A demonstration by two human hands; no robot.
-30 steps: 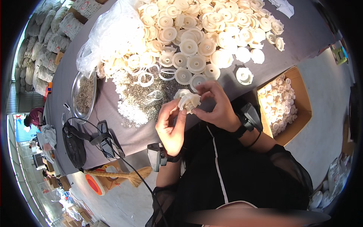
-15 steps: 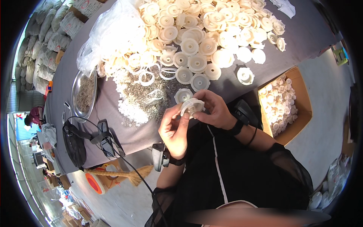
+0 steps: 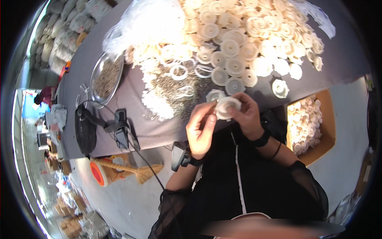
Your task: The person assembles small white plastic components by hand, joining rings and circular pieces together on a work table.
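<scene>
Between my two hands is a round white plastic cap with a raised rim, held above the table's near edge. My right hand grips it from the right, thumb pressed on its face. The fingertips and thumb of my left hand pinch at its left edge; anything smaller between them is hidden. Just beyond my fingers lies another white cap, partly covered. Farther off, loose white rings rest on a spread of small metal springs and tiny white pieces.
A large heap of cream caps covers the far table beside a clear plastic bag. A metal tray of small parts stands left, near a black pouch and cables. A cardboard box of finished-looking parts sits at right.
The cap has turned so its face shows more, and my right thumb now lies across it. The view has shifted, moving the table's contents rightward in the picture.
</scene>
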